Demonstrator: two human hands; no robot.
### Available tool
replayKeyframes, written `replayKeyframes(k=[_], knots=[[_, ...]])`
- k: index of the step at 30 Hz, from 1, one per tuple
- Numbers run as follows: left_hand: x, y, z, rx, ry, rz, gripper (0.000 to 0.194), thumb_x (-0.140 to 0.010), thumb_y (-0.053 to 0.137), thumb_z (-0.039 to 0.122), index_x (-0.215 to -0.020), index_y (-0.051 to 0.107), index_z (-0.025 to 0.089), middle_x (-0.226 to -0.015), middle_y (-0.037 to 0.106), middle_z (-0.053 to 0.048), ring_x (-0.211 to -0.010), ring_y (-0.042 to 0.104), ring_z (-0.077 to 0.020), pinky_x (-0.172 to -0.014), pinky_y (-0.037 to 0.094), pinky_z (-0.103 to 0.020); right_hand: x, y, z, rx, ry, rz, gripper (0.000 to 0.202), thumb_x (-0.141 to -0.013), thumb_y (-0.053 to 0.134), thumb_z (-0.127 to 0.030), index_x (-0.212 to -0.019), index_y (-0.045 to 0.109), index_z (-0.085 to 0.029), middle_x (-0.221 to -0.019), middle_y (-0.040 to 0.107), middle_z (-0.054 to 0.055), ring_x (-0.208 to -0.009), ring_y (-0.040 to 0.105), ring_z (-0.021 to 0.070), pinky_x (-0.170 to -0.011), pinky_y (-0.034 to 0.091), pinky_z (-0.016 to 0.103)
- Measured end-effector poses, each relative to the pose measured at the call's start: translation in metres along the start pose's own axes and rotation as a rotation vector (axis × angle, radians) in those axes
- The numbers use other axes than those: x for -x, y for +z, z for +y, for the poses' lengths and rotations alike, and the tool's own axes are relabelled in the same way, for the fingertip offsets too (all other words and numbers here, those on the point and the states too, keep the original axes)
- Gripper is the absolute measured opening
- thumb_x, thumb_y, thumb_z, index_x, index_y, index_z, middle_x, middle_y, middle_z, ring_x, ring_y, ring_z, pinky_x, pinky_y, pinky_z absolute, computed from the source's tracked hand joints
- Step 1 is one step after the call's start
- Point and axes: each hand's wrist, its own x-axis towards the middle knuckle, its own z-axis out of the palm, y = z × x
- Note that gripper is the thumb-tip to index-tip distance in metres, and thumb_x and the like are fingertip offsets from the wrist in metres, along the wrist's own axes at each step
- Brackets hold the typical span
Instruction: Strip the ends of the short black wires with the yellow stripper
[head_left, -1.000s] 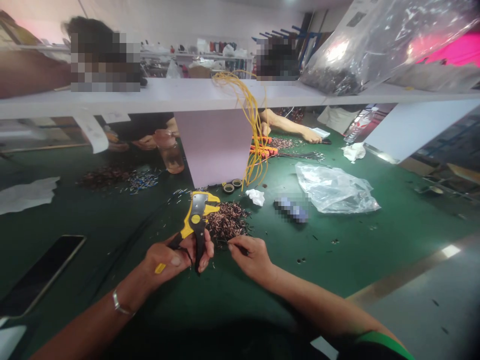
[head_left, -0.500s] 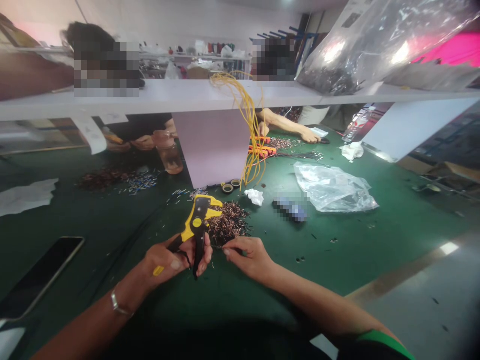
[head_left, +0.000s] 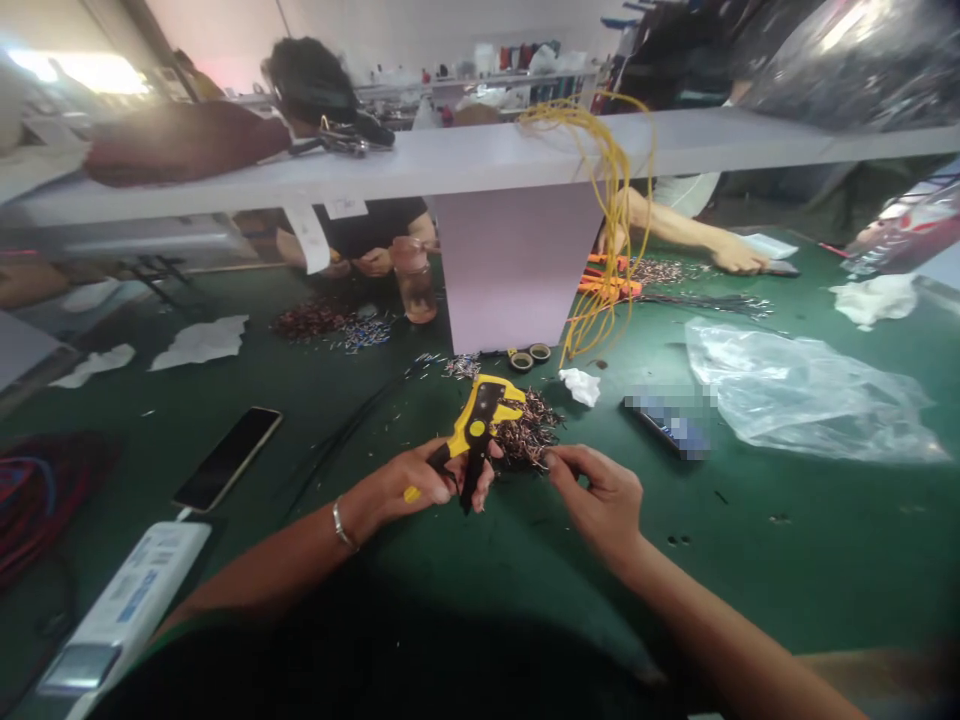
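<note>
My left hand (head_left: 429, 476) is wrapped round the handles of a yellow and black wire stripper (head_left: 478, 430), whose jaws point up and away from me. Just beyond and to the right of the tool lies a pile of short, dark and coppery wire pieces (head_left: 531, 432). At the near right edge of that pile, the thumb and forefinger of my right hand (head_left: 602, 492) are pinched together. Whatever sits between those fingertips is too small to make out.
A phone (head_left: 229, 458) and a white power strip (head_left: 131, 590) lie at left. Beyond the pile are tape rolls (head_left: 529, 356), crumpled tissue (head_left: 580, 387) and a clear plastic bag (head_left: 810, 400). Yellow wires (head_left: 619, 200) hang off the shelf (head_left: 465, 160). Co-workers' hands (head_left: 739, 252) show behind.
The view has turned left, so the table's things appear further right and the power strip shows. My left hand keeps hold of the wire stripper; my right fingertips are slightly further from it.
</note>
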Motion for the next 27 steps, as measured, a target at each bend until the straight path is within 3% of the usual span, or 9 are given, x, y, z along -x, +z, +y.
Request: replayKeyframes(k=[6, 16, 18, 21, 24, 27], knots=[[-0.001, 0.004, -0.008, 0.053, -0.016, -0.011, 0.067, -0.056, 0.067, 0.012, -0.123, 0.058, 0.014, -0.093, 0.063, -0.009, -0.084, 0.062, -0.0236, -0.085, 0.048, -0.049, 0.003, 0.000, -0.005, 0.050, -0.098, 0.019, 0.017, -0.087, 0.059, -0.018, -0.075, 0.071, -0.019, -0.056, 0.063, -0.001, -0.045, 0.055, 0.0115, -0.050, 0.047, 0.023], [0.001, 0.003, -0.008, -0.109, -0.012, 0.010, 0.076, -0.057, 0.074, 0.017, -0.130, 0.053, 0.016, -0.097, 0.061, -0.008, -0.086, 0.059, -0.0222, -0.081, 0.045, -0.038, 0.002, 0.000, -0.010, 0.065, -0.098, 0.024, 0.019, -0.087, 0.057, -0.019, -0.074, 0.071, -0.020, -0.053, 0.061, -0.001, -0.044, 0.054, 0.0120, -0.049, 0.047, 0.024], [0.001, 0.005, -0.006, -0.272, 0.036, 0.047, 0.074, -0.059, 0.075, 0.019, -0.130, 0.053, 0.016, -0.098, 0.060, -0.008, -0.088, 0.058, -0.0215, -0.082, 0.045, -0.037, 0.002, -0.001, -0.011, 0.033, -0.066, 0.016, 0.018, -0.086, 0.058, -0.019, -0.073, 0.071, -0.021, -0.054, 0.062, -0.001, -0.045, 0.054, 0.0117, -0.049, 0.048, 0.024], [0.003, 0.009, -0.006, -0.692, 0.139, 0.106, 0.069, -0.066, 0.072, 0.024, -0.131, 0.051, 0.017, -0.102, 0.060, -0.008, -0.094, 0.056, -0.0235, -0.086, 0.046, -0.040, 0.002, -0.001, -0.012, -0.086, 0.059, -0.015, 0.015, -0.082, 0.062, -0.020, -0.071, 0.072, -0.021, -0.054, 0.064, -0.001, -0.046, 0.055, 0.0119, -0.049, 0.048, 0.025], [0.004, 0.014, -0.008, -1.162, 0.302, 0.223, 0.071, -0.069, 0.063, 0.021, -0.137, 0.044, 0.018, -0.116, 0.058, -0.013, -0.106, 0.054, -0.0286, -0.094, 0.044, -0.047, 0.003, 0.001, -0.010, -0.340, 0.326, -0.104, 0.010, -0.077, 0.066, -0.024, -0.071, 0.073, -0.020, -0.050, 0.063, -0.002, -0.041, 0.051, 0.0109, -0.041, 0.043, 0.023], [0.004, 0.018, -0.011, -1.484, 0.419, 0.317, 0.077, -0.065, 0.058, 0.015, -0.139, 0.039, 0.019, -0.121, 0.056, -0.015, -0.106, 0.052, -0.0312, -0.093, 0.044, -0.051, 0.004, 0.005, -0.005, -0.634, 0.574, -0.200, 0.010, -0.070, 0.071, -0.027, -0.067, 0.072, -0.017, -0.044, 0.060, -0.002, -0.033, 0.042, 0.0074, -0.032, 0.032, 0.020]])
